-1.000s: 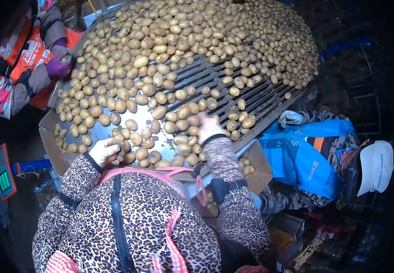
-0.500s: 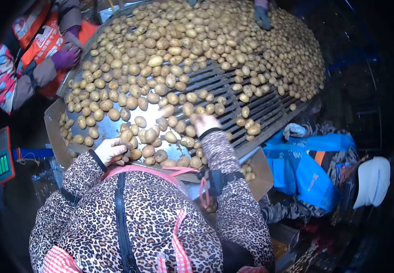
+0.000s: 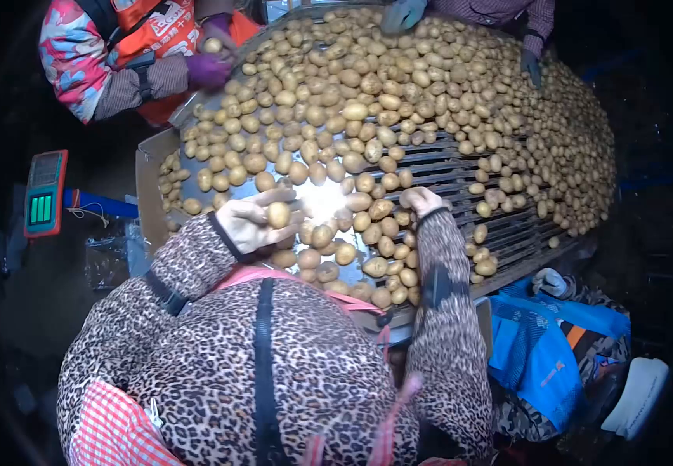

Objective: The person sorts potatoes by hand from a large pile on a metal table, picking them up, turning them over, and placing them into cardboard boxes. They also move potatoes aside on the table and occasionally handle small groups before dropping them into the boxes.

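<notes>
A potato rests between the fingers and thumb of my left hand, which is turned partly palm up above the left part of the metal tray. My right hand is over the right side of the tray, where it meets the slatted grate. Its fingers are curled downward beside several potatoes; what they hold, if anything, is hidden. Other loose potatoes lie in front of me, between both hands.
A big heap of potatoes covers the far side. Purple-gloved hands of a co-worker are at upper left, one with a potato. Gloved hands of another reach in from behind. A person in blue is at right, a scale at left.
My left hand has lifted from the near edge and turned up, with a potato in it. My right hand has shifted toward the grate. The whole view has swung, moving the scene rightward.
</notes>
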Action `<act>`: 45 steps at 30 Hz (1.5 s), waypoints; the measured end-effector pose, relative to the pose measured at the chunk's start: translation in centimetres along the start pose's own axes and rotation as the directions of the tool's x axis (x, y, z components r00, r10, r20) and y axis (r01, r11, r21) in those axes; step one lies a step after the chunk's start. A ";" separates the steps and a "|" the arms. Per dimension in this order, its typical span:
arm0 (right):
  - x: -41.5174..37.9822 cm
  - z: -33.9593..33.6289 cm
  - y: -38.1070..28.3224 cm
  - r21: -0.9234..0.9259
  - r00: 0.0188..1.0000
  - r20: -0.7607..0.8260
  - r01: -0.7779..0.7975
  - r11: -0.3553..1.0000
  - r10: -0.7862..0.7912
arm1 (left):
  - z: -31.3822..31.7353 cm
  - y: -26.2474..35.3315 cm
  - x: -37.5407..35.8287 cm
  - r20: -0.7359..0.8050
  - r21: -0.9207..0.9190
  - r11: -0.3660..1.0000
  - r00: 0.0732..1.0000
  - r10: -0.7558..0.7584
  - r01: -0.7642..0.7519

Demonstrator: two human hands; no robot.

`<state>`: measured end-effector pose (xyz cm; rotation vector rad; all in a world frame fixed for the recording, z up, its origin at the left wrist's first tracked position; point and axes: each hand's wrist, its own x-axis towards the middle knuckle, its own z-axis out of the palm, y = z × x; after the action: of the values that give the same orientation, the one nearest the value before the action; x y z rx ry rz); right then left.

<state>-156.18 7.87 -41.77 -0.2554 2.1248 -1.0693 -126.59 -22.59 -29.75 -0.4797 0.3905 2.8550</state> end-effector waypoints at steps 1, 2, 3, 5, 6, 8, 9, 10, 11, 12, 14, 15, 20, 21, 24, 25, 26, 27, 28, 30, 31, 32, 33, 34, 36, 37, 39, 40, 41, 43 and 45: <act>-2.0 1.3 0.8 0.688 0.953 0.220 0.000 0.725 -0.208 | -0.7 0.0 1.1 0.055 0.112 0.993 0.998 -0.034 0.028; -4.0 2.6 1.2 0.906 0.816 0.420 -0.398 0.140 -0.397 | 0.0 -0.6 2.0 0.072 0.194 0.979 0.995 -0.075 0.060; -9.4 3.9 -3.6 0.947 0.908 0.312 -0.321 0.012 -0.280 | 0.6 -1.2 3.0 0.089 0.275 0.957 0.989 -0.116 0.088; -15.2 5.8 -8.0 0.995 0.978 0.091 -0.096 -0.016 -0.190 | 2.8 -2.3 3.7 0.027 0.446 0.882 0.983 -0.182 0.151; -16.7 6.8 -8.8 0.995 0.976 0.039 -0.059 -0.086 -0.215 | 3.9 -2.9 3.9 0.011 0.511 0.843 0.979 -0.205 0.171; -19.0 8.2 -8.7 0.982 0.980 -0.014 -0.024 -0.188 -0.198 | 2.6 -4.2 5.4 0.134 0.561 0.815 0.957 -0.258 0.141; -20.0 9.1 -8.3 0.987 0.996 -0.058 0.046 -0.155 -0.071 | 2.6 -4.8 5.9 0.195 0.581 0.804 0.938 -0.285 0.124; -20.7 9.2 -7.4 0.983 0.988 -0.069 0.044 -0.180 -0.138 | 2.7 -5.4 6.0 0.202 0.590 0.795 0.929 -0.311 0.138; -21.9 9.8 -6.3 0.976 0.983 -0.095 0.060 -0.209 -0.158 | 3.5 -6.0 5.9 0.209 0.599 0.786 0.918 -0.338 0.153; -23.0 10.2 -5.5 0.969 0.977 -0.120 0.076 -0.237 -0.176 | 4.1 -6.7 6.1 0.216 0.606 0.778 0.906 -0.364 0.168; -24.3 10.3 -3.8 0.952 0.991 -0.107 0.078 -0.296 -0.084 | 4.6 -7.9 7.1 0.280 0.683 0.711 0.839 -0.467 0.168; -25.5 10.6 -2.8 0.930 0.994 -0.099 0.078 -0.360 -0.039 | 4.9 -8.7 7.0 0.120 0.665 0.697 0.884 -0.453 0.267; -35.5 13.5 2.4 0.770 0.940 -0.305 0.338 -0.541 0.154 | 1.0 -11.3 8.0 0.183 0.517 0.728 0.773 -0.607 0.450; -37.5 14.0 4.0 0.735 0.907 -0.360 0.420 -0.532 0.219 | 0.9 -12.0 7.8 0.026 0.445 0.741 0.821 -0.571 0.502; -43.0 13.2 7.3 0.546 0.764 -0.348 0.637 -0.544 0.544 | 0.9 -12.6 8.2 -0.165 0.347 0.720 0.795 -0.584 0.601; -44.3 13.6 10.8 0.532 0.753 -0.474 0.658 -0.532 0.456 | 2.7 -13.1 7.6 -0.208 0.407 0.699 0.805 -0.555 0.588; -45.4 13.3 11.8 0.517 0.725 -0.589 0.678 -0.523 0.357 | 3.8 -13.4 7.3 -0.248 0.467 0.675 0.817 -0.521 0.572; -46.3 12.9 13.0 0.491 0.682 -0.533 0.731 -0.474 0.500 | 0.8 -13.0 8.8 0.008 0.405 0.692 0.754 -0.657 0.598; -47.0 12.2 12.8 0.472 0.625 -0.486 0.776 -0.418 0.611 | 2.0 -13.5 8.0 0.015 0.409 0.706 0.770 -0.638 0.578; -48.0 11.9 15.5 0.431 0.579 -0.549 0.814 -0.389 0.603 | 6.0 -14.8 6.7 -0.009 0.384 0.733 0.796 -0.605 0.561; -48.2 11.1 17.4 0.325 0.569 -0.648 0.807 -0.493 0.506 | 5.7 -14.9 7.3 0.163 0.367 0.712 0.712 -0.683 0.599; -48.8 8.9 21.4 0.334 0.369 -0.750 0.928 -0.166 0.550 | 5.6 -15.2 7.4 0.129 0.467 0.708 0.752 -0.647 0.529; -49.4 6.9 25.2 0.317 0.135 -0.814 0.919 0.237 0.564 | 4.6 -15.0 8.6 0.189 0.601 0.661 0.723 -0.665 0.450; -50.2 4.8 29.4 0.279 -0.093 -0.831 0.784 0.555 0.548 | 4.8 -15.7 8.3 0.212 0.639 0.685 0.776 -0.594 0.349; -50.9 -0.2 26.8 0.122 0.015 -0.584 0.990 0.070 0.812 | 5.4 -15.9 8.7 0.268 0.608 0.720 0.767 -0.583 0.335; -49.7 -1.3 27.5 0.135 0.063 -0.614 0.990 0.026 0.787 | 6.0 -15.9 8.6 0.219 0.664 0.687 0.802 -0.556 0.295; -46.7 -1.1 25.9 0.278 0.232 -0.679 0.959 -0.048 0.696 | 6.4 -15.5 9.1 0.242 0.770 0.610 0.798 -0.552 0.188; -44.5 0.7 18.9 0.450 0.331 -0.645 0.893 -0.007 0.689 | 5.9 -15.6 9.3 0.294 0.798 0.594 0.796 -0.529 0.100; -42.1 2.5 11.8 0.604 0.426 -0.604 0.796 0.039 0.673 | 5.5 -15.4 9.6 0.346 0.857 0.515 0.771 -0.535 -0.027; -37.5 5.9 6.9 0.828 0.788 -0.494 0.555 -0.077 0.367 | 5.9 -15.2 8.4 0.282 0.801 0.583 0.773 -0.568 0.137; -33.2 9.8 4.5 0.945 0.971 -0.239 0.225 -0.238 -0.027 | 5.3 -15.8 8.2 0.296 0.801 0.584 0.762 -0.576 0.130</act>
<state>-125.13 20.23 -31.67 0.4618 0.5464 -2.6293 -131.60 -4.77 -31.27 0.3687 1.1192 2.0009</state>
